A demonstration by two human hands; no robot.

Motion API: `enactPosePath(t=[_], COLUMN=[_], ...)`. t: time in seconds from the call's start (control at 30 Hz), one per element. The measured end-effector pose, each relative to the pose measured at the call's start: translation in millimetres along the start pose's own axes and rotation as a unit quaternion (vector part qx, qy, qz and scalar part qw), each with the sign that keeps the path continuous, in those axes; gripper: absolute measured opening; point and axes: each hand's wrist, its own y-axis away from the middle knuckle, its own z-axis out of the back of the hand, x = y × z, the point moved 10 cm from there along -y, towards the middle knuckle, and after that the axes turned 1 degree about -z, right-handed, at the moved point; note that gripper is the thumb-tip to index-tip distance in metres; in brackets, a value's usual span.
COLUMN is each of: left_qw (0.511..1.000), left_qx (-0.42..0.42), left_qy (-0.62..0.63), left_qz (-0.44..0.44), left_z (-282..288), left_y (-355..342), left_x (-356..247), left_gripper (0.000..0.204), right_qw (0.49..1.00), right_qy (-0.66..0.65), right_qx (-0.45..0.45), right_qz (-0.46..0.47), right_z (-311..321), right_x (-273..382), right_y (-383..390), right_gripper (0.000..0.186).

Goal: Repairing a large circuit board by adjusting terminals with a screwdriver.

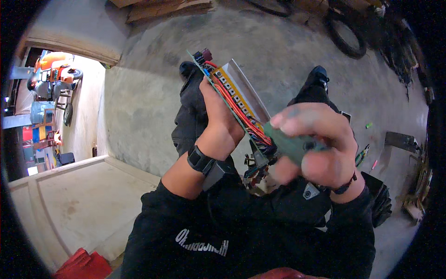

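Electronic module (236,98), slim orange wires (233,107), smooth pale panel (247,88), left hand (220,111) clamping it; right hand (338,132) gripping blurred green object (290,142)

Dim light, right hand (341,151) blurred (curved edges)

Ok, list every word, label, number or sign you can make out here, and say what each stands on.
White lettering on the black top: distorted, and not copied out here.
Wired circuit unit in the left hand: any markings are too small to read.
Green tool in the right hand: blurred, no text readable.
Orange vehicle at far left: too small to read any.
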Motion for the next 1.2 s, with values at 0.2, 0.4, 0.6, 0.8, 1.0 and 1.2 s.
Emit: enactPosePath(t=[0.2, 0.4, 0.6, 0.8, 1.0, 1.2], left_qw=[0.997, 0.996, 0.996, 0.995, 0.996, 0.991], left_qx=[0.063, 0.088, 0.068, 0.028, 0.071, 0.125], left_qy=[-0.007, -0.018, 0.023, 0.037, -0.048, -0.038], left_qz=[0.042, 0.019, 0.061, 0.088, 0.015, 0.025], left_z=[-1, -9, -7, -14, -9, -11], left_y=[-15, -14, -14, -8, -10, -10], left_x=[17, 12, 20, 19, 11, 15], left_gripper=[0.057, 0.059, 0.059, 0.059, 0.061, 0.063], right_qw=[0.999, 0.999, 0.998, 0.998, 0.998, 0.997], right_qy=[-0.007, -0.024, -0.04, -0.056, -0.059, -0.072], right_qx=[-0.034, -0.044, -0.038, -0.038, -0.025, -0.005], right_qz=[0.005, 0.004, 0.001, -0.002, -0.009, -0.027], right_z=[14, 14, 15, 13, 10, 7], right_x=[-3, -8, -9, -12, -11, -9], right_y=[4, 4, 4, 3, 2, 0], right_gripper=[0.041, 0.038, 0.038, 0.041, 0.042, 0.043])
